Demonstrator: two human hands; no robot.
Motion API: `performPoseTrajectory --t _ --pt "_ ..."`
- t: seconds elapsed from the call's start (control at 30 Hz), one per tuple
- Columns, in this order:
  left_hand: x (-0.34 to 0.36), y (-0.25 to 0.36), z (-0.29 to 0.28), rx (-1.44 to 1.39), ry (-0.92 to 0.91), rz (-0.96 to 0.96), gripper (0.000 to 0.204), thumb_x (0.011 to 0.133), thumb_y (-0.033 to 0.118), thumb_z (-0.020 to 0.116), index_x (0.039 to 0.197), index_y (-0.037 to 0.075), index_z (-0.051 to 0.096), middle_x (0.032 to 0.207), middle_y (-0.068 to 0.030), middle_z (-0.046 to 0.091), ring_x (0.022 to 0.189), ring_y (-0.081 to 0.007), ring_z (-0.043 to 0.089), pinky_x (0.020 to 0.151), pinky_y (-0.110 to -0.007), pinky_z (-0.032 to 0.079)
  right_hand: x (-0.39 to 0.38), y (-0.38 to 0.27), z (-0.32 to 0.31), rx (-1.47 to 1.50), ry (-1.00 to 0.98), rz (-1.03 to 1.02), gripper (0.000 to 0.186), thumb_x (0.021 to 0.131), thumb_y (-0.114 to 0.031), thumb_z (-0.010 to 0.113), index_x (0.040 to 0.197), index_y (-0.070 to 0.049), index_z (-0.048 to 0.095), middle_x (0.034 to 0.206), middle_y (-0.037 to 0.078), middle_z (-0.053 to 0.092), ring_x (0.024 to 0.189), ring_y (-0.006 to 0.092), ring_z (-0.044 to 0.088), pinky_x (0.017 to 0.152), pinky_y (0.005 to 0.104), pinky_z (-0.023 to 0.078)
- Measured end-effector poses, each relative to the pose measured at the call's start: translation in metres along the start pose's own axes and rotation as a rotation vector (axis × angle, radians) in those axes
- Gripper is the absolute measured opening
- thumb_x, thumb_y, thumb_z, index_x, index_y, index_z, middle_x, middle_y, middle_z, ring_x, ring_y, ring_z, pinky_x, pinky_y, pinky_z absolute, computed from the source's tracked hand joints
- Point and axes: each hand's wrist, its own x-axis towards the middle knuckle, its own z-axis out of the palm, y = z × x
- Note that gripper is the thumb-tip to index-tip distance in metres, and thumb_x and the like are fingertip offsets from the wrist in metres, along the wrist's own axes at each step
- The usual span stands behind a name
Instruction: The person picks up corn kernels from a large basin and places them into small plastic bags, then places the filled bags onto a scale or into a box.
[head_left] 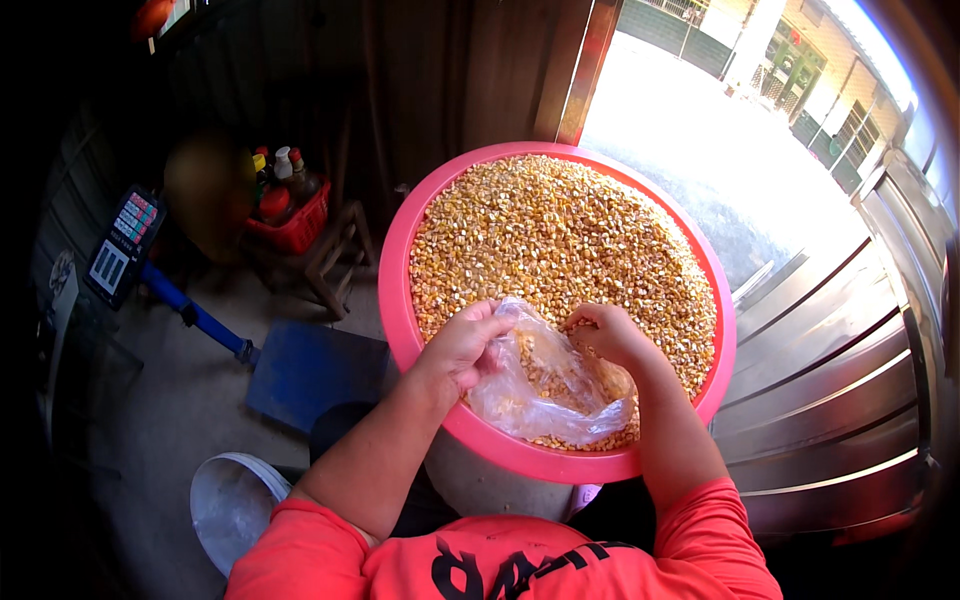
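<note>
A big round pink basin (400, 300) full of yellow corn kernels (560, 235) sits in front of me. A clear plastic bag (545, 395), partly filled with kernels, lies in the basin's near side. My left hand (462, 345) grips the bag's mouth at its left edge and holds it open. My right hand (605, 335) is cupped over the bag's right edge, fingers closed around kernels at the opening.
A blue platform scale (310, 370) with its display head (122, 245) stands on the floor at left. A red crate of bottles (290, 215) rests on a wooden stool. A white bucket (232, 505) is near my left elbow. Corrugated metal sheets (840, 390) lie at right.
</note>
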Motion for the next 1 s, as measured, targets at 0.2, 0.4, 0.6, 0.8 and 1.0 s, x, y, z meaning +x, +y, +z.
performPoseTrajectory --t 0.2,0.4,0.6,0.8,1.0 --pt "0.001 0.000 0.001 0.016 0.019 -0.010 0.015 0.087 0.011 0.055 0.100 0.007 0.054 0.076 -0.0007 0.059 0.050 -0.0053 0.051 0.037 -0.018 0.040 -0.016 -0.023 -0.021 0.754 -0.208 0.127 0.020 0.084 -0.006 0.057 0.105 -0.004 0.059 0.074 0.002 0.059 0.048 0.0037 0.041 0.041 0.0201 0.030" --pt "0.001 0.000 0.004 0.015 0.042 -0.010 0.016 0.087 0.010 0.054 0.103 0.007 0.054 0.076 -0.0006 0.059 0.052 -0.0050 0.051 0.037 -0.018 0.039 -0.023 -0.040 -0.016 0.834 -0.511 0.022 0.025 0.088 -0.010 0.056 0.111 -0.001 0.055 0.097 0.006 0.060 0.074 0.0119 0.060 0.062 0.0253 0.052" --pt "0.008 -0.006 -0.006 0.043 0.011 -0.003 0.022 0.085 0.016 0.057 0.105 0.008 0.052 0.079 0.0014 0.054 0.060 -0.0072 0.050 0.040 -0.021 0.039 -0.025 -0.042 -0.006 0.753 -0.702 -0.206 0.041 0.089 -0.012 0.055 0.127 0.002 0.046 0.123 0.012 0.052 0.111 0.0189 0.052 0.093 0.0353 0.044" --pt "0.009 -0.008 -0.004 0.030 0.020 0.020 0.021 0.086 0.017 0.057 0.104 0.008 0.054 0.078 0.0011 0.055 0.056 -0.0057 0.048 0.039 -0.020 0.039 -0.026 -0.042 -0.006 0.664 -0.764 -0.255 0.040 0.090 -0.014 0.053 0.128 -0.003 0.046 0.124 0.009 0.052 0.112 0.0168 0.051 0.090 0.0334 0.045" --pt "-0.007 -0.004 0.013 0.393 -0.124 0.082 0.017 0.088 0.021 0.055 0.098 0.007 0.056 0.072 0.0026 0.054 0.053 -0.0040 0.047 0.038 -0.019 0.036 -0.012 -0.023 -0.011 1.016 -0.197 -0.118 0.022 0.089 -0.012 0.055 0.109 -0.003 0.057 0.089 0.006 0.064 0.068 0.0127 0.061 0.060 0.0259 0.051"
